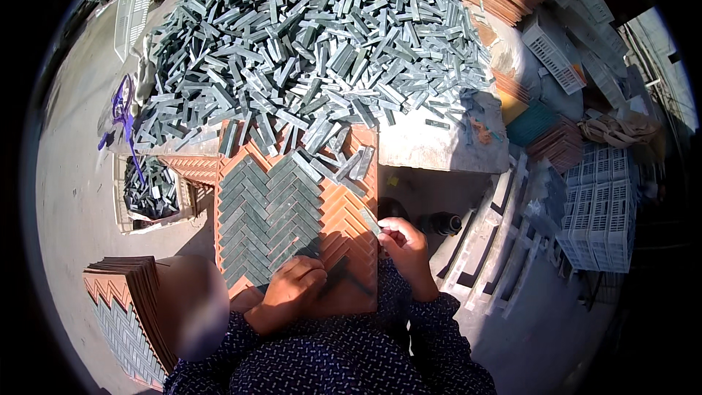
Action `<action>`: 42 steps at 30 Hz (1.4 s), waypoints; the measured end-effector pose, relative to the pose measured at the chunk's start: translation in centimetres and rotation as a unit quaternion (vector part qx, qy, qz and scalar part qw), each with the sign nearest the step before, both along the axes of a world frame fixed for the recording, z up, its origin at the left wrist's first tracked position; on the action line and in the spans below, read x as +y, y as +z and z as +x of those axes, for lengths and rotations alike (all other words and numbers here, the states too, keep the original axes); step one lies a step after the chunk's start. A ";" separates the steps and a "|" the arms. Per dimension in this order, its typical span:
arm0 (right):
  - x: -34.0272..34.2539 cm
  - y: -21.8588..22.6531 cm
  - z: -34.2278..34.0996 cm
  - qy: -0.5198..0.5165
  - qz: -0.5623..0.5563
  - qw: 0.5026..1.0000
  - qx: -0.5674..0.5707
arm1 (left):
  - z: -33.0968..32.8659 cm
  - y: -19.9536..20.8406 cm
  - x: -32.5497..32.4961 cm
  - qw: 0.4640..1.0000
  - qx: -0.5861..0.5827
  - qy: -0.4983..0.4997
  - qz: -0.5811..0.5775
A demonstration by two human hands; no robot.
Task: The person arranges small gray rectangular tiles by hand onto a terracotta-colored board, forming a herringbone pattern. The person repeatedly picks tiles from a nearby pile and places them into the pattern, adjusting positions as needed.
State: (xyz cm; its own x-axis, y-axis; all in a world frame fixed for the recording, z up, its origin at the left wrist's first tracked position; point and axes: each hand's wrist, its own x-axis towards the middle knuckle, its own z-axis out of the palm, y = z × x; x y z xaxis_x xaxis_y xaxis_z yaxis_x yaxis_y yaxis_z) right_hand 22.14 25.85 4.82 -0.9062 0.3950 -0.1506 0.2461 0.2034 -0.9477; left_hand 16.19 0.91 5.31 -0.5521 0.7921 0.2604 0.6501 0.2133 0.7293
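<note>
An orange herringbone mould tray (344, 241) lies before me, its left and middle grooves filled with dark green stone strips (267, 205). My right hand (408, 249), at the tray's right edge, pinches a green stone strip (369, 220) between thumb and fingers, tilted above the bare grooves. My left hand (292, 287) rests low on the tray with its fingers curled down by the lower end of the laid strips; what lies under its fingertips is hidden. Several loose strips (351, 168) are scattered over the tray's upper right part.
Beyond the tray, a large heap of stone strips (322, 44) covers the table (439, 139). A crate of strips (121, 197) stands at left, above stacked filled trays (124, 307). To the right are a wooden pallet (482, 249) and white plastic crates (596, 212).
</note>
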 end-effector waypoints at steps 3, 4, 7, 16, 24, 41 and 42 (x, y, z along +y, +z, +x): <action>-1.1 -0.1 4.3 0.043 0.076 0.996 -0.025 | 0.2 0.3 0.3 0.999 0.034 -0.027 -0.030; -2.0 0.9 5.0 0.040 0.074 0.995 -0.045 | 0.3 0.6 0.5 0.997 0.049 -0.036 -0.041; -3.7 0.9 6.6 0.034 0.080 0.995 -0.057 | 1.2 -0.7 1.1 0.988 0.058 -0.131 -0.062; -3.9 1.2 7.5 0.063 0.130 0.989 -0.040 | 1.7 -0.6 1.1 0.972 0.084 -0.159 -0.151; -4.1 2.0 5.6 0.112 0.220 0.968 -0.039 | 1.7 -0.4 1.3 0.962 0.123 -0.168 -0.179; -2.2 0.6 -0.4 0.061 0.204 0.977 0.020 | 1.8 0.0 2.0 0.942 0.167 -0.179 -0.228; -2.6 0.6 1.6 0.072 0.205 0.976 0.012 | 1.8 0.0 1.9 0.940 0.176 -0.178 -0.233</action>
